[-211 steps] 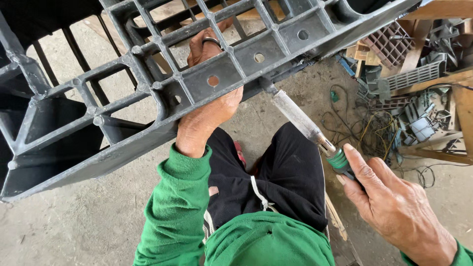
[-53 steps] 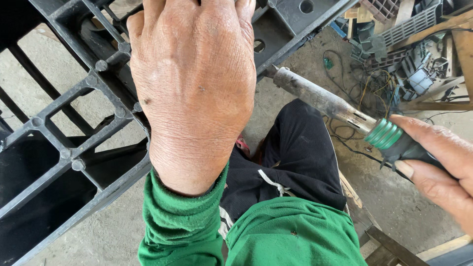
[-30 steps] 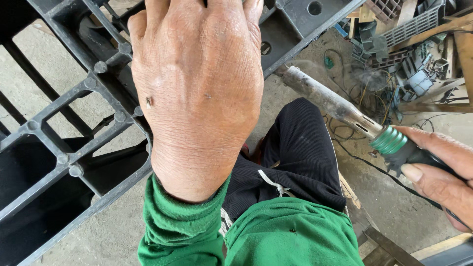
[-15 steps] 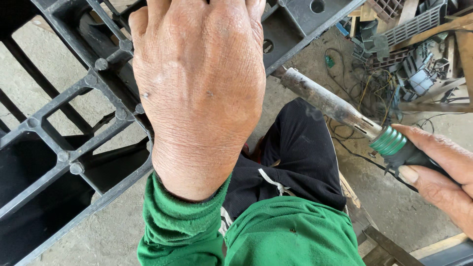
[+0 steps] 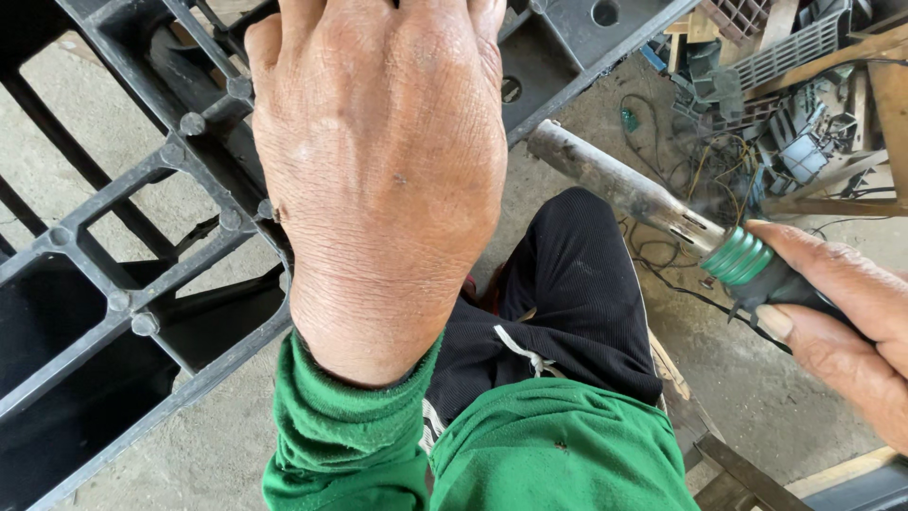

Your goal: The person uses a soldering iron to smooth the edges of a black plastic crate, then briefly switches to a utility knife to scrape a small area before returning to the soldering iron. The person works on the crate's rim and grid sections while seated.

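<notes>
**Hot air tool on a big black plastic pallet, quick notes on the grip**

Left hand point(image 5: 378, 180) is laid flat on the black plastic pallet point(image 5: 123, 284), back of the hand toward the camera, fingers running up out of frame, so I can't tell if they hook over a rib or just press down. Right hand point(image 5: 842, 322) is wrapped around the dark handle of a heat gun point(image 5: 662, 213), thumb lying along the grip just behind the green ribbed collar. The metal nozzle points up and away from the right hand toward the pallet edge, ending close beside the left hand; whether it touches the plastic I can't say.

My guess is the pallet is stiff and fairly heavy, awkward more than fragile; those open grid ribs are the natural place to grab it. The nozzle likely runs hot, so handle only.

Beyond the right hand there's a heap of wires and plastic scraps point(image 5: 757, 114) on the concrete floor point(image 5: 776, 407)
</notes>
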